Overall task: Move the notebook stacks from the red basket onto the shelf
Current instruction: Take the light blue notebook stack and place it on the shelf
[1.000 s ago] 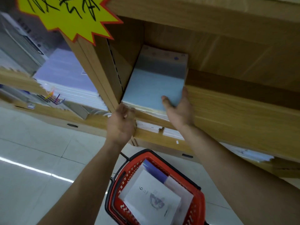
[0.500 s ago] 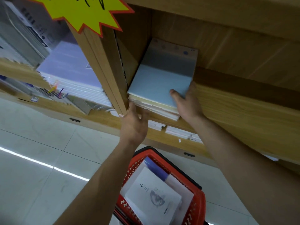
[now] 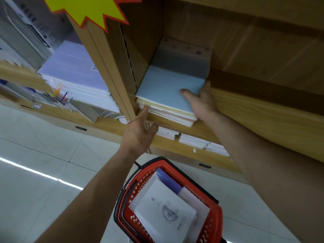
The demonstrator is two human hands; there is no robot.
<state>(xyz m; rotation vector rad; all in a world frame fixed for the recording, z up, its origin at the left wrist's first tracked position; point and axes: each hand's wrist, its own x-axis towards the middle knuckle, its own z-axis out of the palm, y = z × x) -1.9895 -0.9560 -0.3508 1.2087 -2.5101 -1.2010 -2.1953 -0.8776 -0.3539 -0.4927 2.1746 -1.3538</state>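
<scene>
A stack of notebooks (image 3: pixel 168 88) with a pale blue top cover lies on the wooden shelf (image 3: pixel 263 109), pushed against the left divider. My right hand (image 3: pixel 199 100) grips its front right corner, thumb on top. My left hand (image 3: pixel 140 132) is open just below the shelf's front edge, one fingertip touching the stack's front left corner. On the floor below stands the red basket (image 3: pixel 214 223), holding more notebooks (image 3: pixel 166 213); the top one is white with a grey drawing.
A yellow starburst price sign (image 3: pixel 91 9) hangs on the divider (image 3: pixel 112 71) above my left hand. Left of the divider lie lilac and white notebook piles (image 3: pixel 75 74). Lower shelves carry white stacks (image 3: pixel 194 141). The floor is pale tile (image 3: pixel 35 163).
My left hand has let go of the stack's front edge, dropped lower and opened. The right hand stays on the front right corner. The stack sits slightly deeper on the shelf.
</scene>
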